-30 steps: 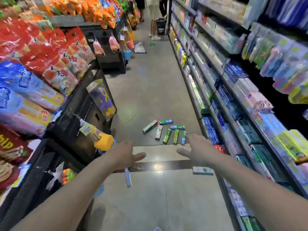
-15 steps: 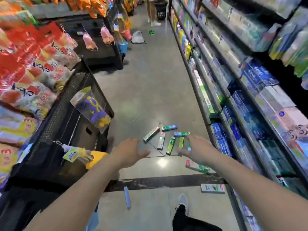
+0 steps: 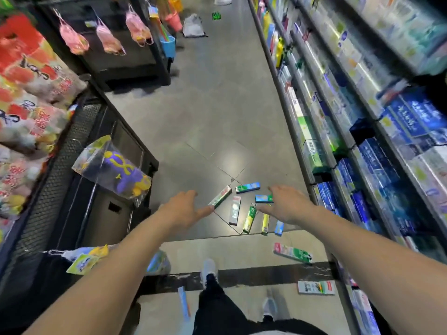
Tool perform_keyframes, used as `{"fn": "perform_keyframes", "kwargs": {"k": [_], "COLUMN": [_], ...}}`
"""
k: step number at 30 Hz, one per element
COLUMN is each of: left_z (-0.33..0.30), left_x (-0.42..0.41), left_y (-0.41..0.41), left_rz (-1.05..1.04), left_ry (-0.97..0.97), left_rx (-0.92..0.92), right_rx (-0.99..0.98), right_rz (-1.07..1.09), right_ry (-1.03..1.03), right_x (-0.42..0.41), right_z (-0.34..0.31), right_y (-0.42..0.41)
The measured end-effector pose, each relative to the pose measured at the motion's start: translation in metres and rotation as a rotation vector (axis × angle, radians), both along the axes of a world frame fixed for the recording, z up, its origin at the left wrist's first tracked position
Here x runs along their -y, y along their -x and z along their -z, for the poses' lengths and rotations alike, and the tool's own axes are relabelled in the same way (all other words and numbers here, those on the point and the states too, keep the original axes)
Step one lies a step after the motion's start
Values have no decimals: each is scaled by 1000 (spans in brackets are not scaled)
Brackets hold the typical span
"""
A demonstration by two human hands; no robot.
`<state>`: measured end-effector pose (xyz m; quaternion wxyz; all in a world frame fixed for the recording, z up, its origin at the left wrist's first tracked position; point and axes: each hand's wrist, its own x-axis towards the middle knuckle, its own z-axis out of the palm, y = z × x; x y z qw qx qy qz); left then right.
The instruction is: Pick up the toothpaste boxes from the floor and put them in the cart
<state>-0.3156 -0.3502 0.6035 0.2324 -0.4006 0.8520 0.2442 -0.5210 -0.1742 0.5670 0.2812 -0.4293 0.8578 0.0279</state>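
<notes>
1. We see both bare arms stretched forward and down over the aisle. The left hand point(image 3: 183, 209) is palm down with its fingers straight and loosely spread, holding nothing.
2. The right hand point(image 3: 287, 204) is also palm down, fingers relaxed and apart, empty, above the scattered boxes.
3. The long, narrow cardboard toothpaste boxes point(image 3: 242, 209), green, blue and white, lie flat on the grey tiled floor point(image 3: 217, 112) between and just beyond the two hands; a red-and-green box point(image 3: 292, 252) and a white box point(image 3: 315, 287) lie nearer us on the right.
4. We find no cart in view.
5. On the right runs a tall shelf of blue and green boxed goods point(image 3: 377, 151); on the left stands a black mesh rack point(image 3: 60, 165) with red snack bags and hanging toys.
</notes>
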Motion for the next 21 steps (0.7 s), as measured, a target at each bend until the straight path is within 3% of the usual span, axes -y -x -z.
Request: {"fn": "perform_keyframes", "kwargs": {"k": [12,21], "left_z": [71,229], "left_x": [144,180], "left_y": [129,191], "left_rz": [376,364], "left_ry": [82,-28], "left_rx": [58,54], "right_rx": [62,191], "right_rz": [395,630], "right_ry": [89,65], "right_x": [114,141], "right_z": [69,218], "right_y": [67,101]}}
